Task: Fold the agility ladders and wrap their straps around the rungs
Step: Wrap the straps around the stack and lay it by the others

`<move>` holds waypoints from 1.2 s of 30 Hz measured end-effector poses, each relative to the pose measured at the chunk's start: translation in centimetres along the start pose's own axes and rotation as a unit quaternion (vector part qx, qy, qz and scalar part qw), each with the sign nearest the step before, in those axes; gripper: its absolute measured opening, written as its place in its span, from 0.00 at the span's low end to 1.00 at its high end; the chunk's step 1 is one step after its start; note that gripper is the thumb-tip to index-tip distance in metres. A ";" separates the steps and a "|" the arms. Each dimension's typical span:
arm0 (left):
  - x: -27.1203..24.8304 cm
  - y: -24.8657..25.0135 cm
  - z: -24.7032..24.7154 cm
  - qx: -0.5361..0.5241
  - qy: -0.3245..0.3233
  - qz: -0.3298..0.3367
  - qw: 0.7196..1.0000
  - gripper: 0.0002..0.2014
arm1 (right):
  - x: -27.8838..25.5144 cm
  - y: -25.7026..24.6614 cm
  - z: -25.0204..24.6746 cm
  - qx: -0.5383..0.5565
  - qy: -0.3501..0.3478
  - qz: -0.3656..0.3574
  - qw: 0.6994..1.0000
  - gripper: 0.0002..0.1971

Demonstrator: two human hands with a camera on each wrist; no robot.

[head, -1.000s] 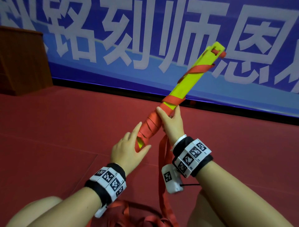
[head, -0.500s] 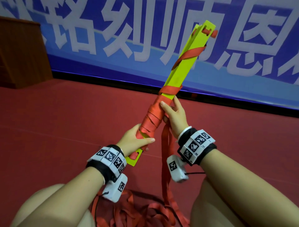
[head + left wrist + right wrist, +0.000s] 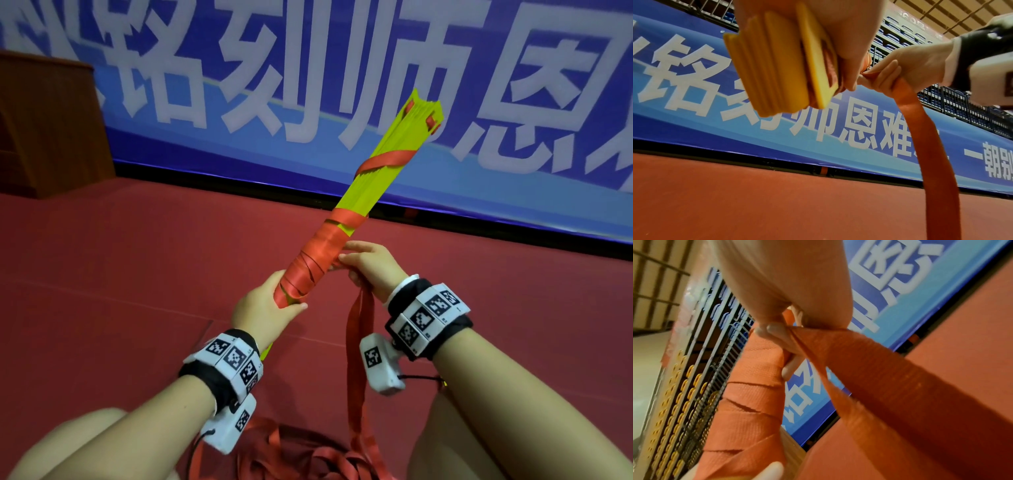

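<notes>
Item: agility ladder, partly packed. Rung bundle (image 3: 368, 185), yellow-green, qty 1 stack, is held up off the floor at centre, tilted far-right; individual rungs approx. 6–8 by the edges in the left wrist view, exact count not readable. Folding is judged done: rungs are stacked flush. Wrapping is judged approx. half done: near half of bundle is covered in tight overlapping red turns (image 3: 308, 267), plus 2 looser turns seen further up, w/ far end bare. Strap (image 3: 356, 346), red, appears to be 2 runs hanging side by side from the right hand; a loose heap (image 3: 308, 459) is left on the floor near the knees, so many turns are judged to remain. Left hand (image 3: 263, 308), qty 1, is closed round the bundle's near end. Right hand (image 3: 373, 263), qty 1, is pinching the strap just beside the wound section. Other ladders: none seen.
</notes>
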State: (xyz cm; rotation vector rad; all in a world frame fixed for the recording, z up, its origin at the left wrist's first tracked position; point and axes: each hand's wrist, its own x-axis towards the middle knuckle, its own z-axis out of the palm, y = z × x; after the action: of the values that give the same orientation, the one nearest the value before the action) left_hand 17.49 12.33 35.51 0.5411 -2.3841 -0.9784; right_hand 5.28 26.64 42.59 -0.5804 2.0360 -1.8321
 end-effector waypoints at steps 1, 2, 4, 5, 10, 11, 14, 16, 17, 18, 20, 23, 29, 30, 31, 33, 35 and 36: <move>0.0 0.2 0.1 0.010 0.004 0.003 1.000 0.27 | 0.2 0.0 -0.1 0.030 0.014 0.007 0.999 0.10; 0.0 0.5 0.1 0.022 0.009 0.006 1.000 0.26 | 0.4 0.1 -0.1 0.055 0.031 0.013 0.998 0.11; 0.0 1.0 0.3 0.044 0.019 0.015 0.999 0.25 | 0.5 0.1 -0.1 0.091 0.062 0.010 0.994 0.11; 0.1 1.1 0.4 0.054 0.026 0.018 0.998 0.25 | 0.6 0.1 0.1 0.103 0.079 0.004 0.992 0.10; 0.2 1.6 0.5 0.126 0.059 0.044 0.989 0.27 | 0.3 -0.4 -0.1 0.086 0.105 -0.056 0.989 0.10; 0.1 1.6 0.5 0.141 0.064 0.056 0.986 0.27 | 0.4 -0.2 -0.2 0.063 0.104 -0.073 0.990 0.16; -0.4 1.2 0.6 0.190 0.070 0.099 0.974 0.30 | 0.1 0.4 -0.3 -0.020 0.114 -0.107 0.987 0.23; -0.9 1.0 0.8 0.193 0.044 0.116 0.973 0.33 | -0.2 0.7 -0.6 -0.033 0.122 -0.120 0.985 0.20; -0.9 0.8 1.0 0.176 0.017 0.115 0.977 0.34 | -0.1 0.8 -0.7 -0.033 0.117 -0.128 0.984 0.18; -0.8 0.6 1.1 0.142 -0.023 0.111 0.983 0.35 | -0.2 0.8 -0.9 -0.033 0.107 -0.135 0.984 0.16; -0.7 0.3 1.1 0.032 -0.101 0.106 0.989 0.38 | -0.3 1.0 -1.0 -0.030 0.078 -0.143 0.986 0.13; -1.0 0.8 1.3 -0.158 -0.171 0.038 0.972 0.30 | -0.7 1.1 -0.6 -0.010 0.024 -0.152 0.988 0.10; -2.2 2.8 1.3 -0.397 -0.205 -0.067 0.892 0.23 | -0.6 0.8 1.0 0.045 -0.002 -0.157 0.987 0.11; -2.1 2.8 1.3 -0.403 -0.193 -0.066 0.892 0.23 | -0.5 0.8 1.0 0.043 -0.003 -0.151 0.988 0.09; -1.9 2.5 1.4 -0.391 -0.171 -0.058 0.903 0.24 | -0.3 0.7 0.9 0.034 -0.008 -0.145 0.989 0.06; -1.3 1.7 1.2 -0.334 -0.119 -0.031 0.935 0.26 | -0.2 0.6 0.5 -0.014 -0.018 -0.115 0.993 0.04; -0.9 0.9 1.0 -0.267 -0.092 -0.011 0.959 0.29 | -0.1 0.6 0.1 -0.073 -0.024 -0.066 0.995 0.08; -0.9 0.6 0.9 -0.245 -0.086 -0.009 0.966 0.31 | -0.1 0.7 -0.1 -0.095 -0.032 -0.042 0.994 0.09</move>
State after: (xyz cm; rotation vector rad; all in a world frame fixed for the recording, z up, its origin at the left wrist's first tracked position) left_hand 17.57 13.66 35.19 0.2993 -2.1594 -1.6128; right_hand 5.28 26.90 41.90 -0.7777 2.1864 -1.6526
